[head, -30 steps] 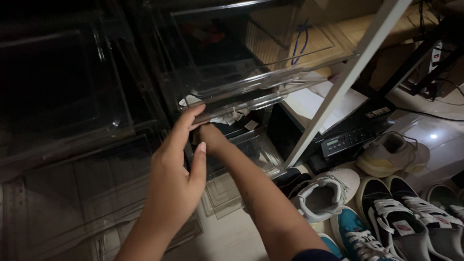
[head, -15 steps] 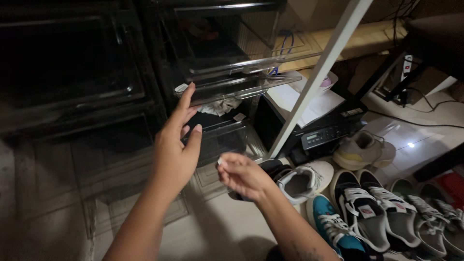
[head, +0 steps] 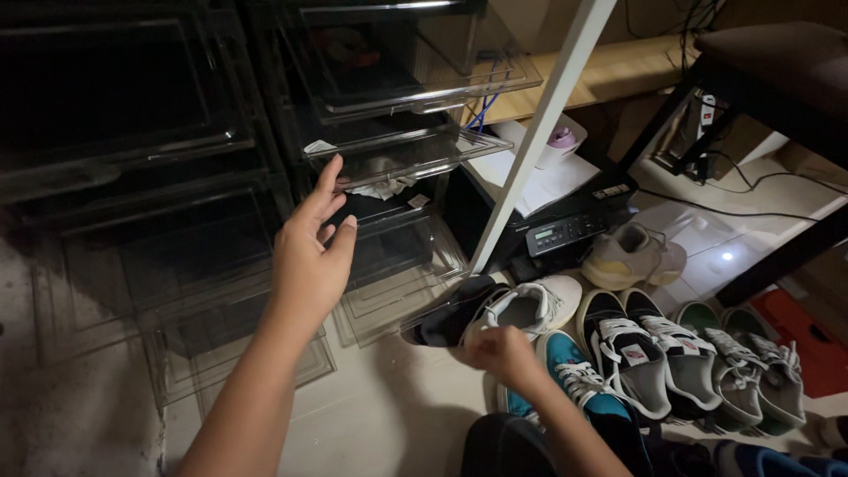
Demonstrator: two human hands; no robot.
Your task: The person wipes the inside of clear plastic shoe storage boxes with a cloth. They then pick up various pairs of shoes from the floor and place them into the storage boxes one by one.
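Head view: left hand (head: 309, 256) spread open, fingertips just under the clear flap door (head: 406, 155) of a shoe box, holding nothing. Right hand (head: 499, 349) curls over the white sneaker (head: 530, 311) near right; whether it grips is unclear. Best to support the flap steadily.

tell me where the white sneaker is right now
In the head view the white sneaker sits on the floor right of centre, just above the right hand, beside the teal sneaker and below the black printer.
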